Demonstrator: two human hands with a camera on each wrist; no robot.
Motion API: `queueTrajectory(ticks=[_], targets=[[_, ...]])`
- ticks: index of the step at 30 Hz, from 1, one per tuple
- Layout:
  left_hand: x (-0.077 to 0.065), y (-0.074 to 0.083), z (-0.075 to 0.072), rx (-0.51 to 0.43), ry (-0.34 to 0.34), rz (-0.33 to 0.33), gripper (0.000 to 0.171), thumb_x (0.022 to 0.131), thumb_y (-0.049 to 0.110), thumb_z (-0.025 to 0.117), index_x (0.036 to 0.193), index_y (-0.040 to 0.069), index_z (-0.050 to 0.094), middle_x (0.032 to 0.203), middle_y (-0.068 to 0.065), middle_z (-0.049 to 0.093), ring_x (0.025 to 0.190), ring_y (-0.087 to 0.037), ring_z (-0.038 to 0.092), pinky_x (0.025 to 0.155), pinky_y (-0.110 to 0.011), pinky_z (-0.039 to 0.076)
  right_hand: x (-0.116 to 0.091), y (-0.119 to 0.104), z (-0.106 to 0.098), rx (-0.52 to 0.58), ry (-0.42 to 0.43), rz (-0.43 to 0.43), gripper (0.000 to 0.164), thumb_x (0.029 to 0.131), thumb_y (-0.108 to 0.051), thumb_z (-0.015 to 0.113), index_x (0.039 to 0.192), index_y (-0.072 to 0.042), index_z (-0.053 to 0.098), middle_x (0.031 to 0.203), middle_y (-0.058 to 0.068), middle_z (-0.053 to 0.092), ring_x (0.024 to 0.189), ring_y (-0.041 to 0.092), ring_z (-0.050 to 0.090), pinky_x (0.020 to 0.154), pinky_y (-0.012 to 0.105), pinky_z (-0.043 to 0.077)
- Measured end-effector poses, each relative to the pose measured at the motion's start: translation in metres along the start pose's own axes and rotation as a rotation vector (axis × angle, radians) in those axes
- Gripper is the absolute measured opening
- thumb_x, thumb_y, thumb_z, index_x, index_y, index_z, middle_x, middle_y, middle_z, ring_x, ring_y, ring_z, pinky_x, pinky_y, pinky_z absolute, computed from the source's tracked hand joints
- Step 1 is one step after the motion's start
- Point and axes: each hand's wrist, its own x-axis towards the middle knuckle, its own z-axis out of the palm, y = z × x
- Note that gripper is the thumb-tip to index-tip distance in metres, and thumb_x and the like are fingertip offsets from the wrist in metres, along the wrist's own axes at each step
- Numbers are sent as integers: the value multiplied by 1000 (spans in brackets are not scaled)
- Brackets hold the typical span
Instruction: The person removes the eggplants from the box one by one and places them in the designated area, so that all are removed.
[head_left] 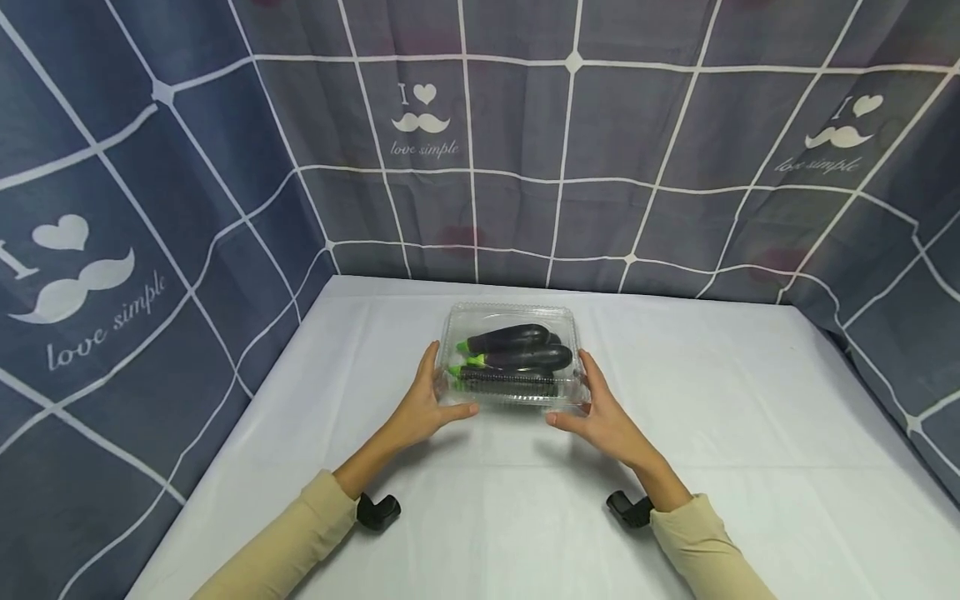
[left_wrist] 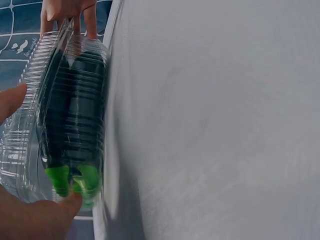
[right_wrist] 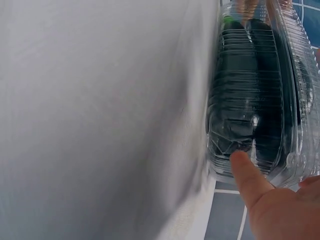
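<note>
Head view: L hand point(head_left: 422, 410), R hand point(head_left: 606, 423) in grip on ribbed plastic box point(head_left: 482, 316) w/ glossy, oblong eggplants point(head_left: 525, 359)

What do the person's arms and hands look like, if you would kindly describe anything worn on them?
The left sleeve and right sleeve are plain beige, ending short of the wrist. A small, curved black device shows beside each sleeve's end. The left hand and right hand wear no gloves.
</note>
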Motion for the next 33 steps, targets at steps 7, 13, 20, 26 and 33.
queueTrajectory(ticks=[7, 13, 20, 26, 33], targets=[[1, -3, 0, -12, 10, -17, 117, 83, 18, 81, 158, 18, -8, 162, -17, -2, 143, -44, 20, 113, -57, 25, 1, 3, 1, -2, 23, -10, 105, 86, -16, 78, 159, -15, 2, 164, 7, 3, 145, 39, 17, 109, 60, 32], [2, -7, -1, -53, 28, -46, 112, 86, 20, 80, 158, 19, -5, 159, -27, 11, 141, -46, 24, 112, -57, 27, 3, 5, 2, -4, 55, -25, 97, 89, -10, 75, 159, -16, 8, 164, 10, 8, 144, 40, 22, 106, 57, 37], [5, -4, -2, -79, 11, -53, 112, 87, 14, 78, 158, 17, -9, 159, -28, 10, 142, -47, 23, 114, -54, 25, 5, 4, 2, 7, 80, -40, 91, 90, -4, 71, 159, -14, 12, 164, 10, 9, 144, 42, 21, 103, 56, 41], [2, 4, -6, -107, -15, -26, 110, 88, 9, 75, 157, 9, -11, 162, -22, -1, 143, -47, 19, 114, -54, 24, 5, 5, 2, 16, 75, -37, 90, 91, -4, 70, 159, -15, 12, 164, 10, 8, 145, 41, 20, 104, 54, 41], [3, -11, -6, -135, -22, 15, 110, 88, 13, 76, 158, 18, -9, 164, -7, -6, 144, -42, 21, 112, -54, 28, 4, 7, -1, 23, 75, -53, 90, 89, -2, 72, 158, -9, 14, 163, 15, 12, 142, 41, 27, 102, 54, 43]])
